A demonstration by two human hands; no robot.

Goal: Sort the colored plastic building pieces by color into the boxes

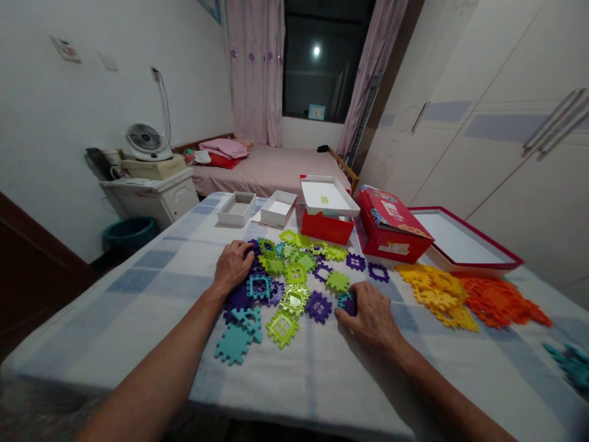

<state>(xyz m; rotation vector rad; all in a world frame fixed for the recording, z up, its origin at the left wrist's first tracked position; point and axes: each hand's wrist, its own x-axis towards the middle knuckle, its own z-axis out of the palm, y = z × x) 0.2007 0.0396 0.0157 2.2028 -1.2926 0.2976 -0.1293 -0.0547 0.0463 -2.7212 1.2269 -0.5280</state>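
Note:
A pile of toothed plastic building tiles, green [296, 274], purple [319, 306] and teal [233, 344], is spread over the checked cloth between my hands. Some have window-shaped cut-outs. At the pile's left edge, my left hand [234, 267] has its fingers curled against a purple tile [251, 248]; its grip is partly hidden. On the right side, my right hand [372, 312] is closed on a purple tile [350, 304], with a teal tile [343, 299] showing against it. A lime window tile [282, 328] lies in front, nearest me.
Yellow tiles [437, 294] and orange tiles [499, 299] lie heaped to the right, teal pieces [570, 365] at the far right. Behind the pile stand two small white boxes [236, 209], an open red box [327, 226], a larger red box [391, 224] and a wide lid [464, 236].

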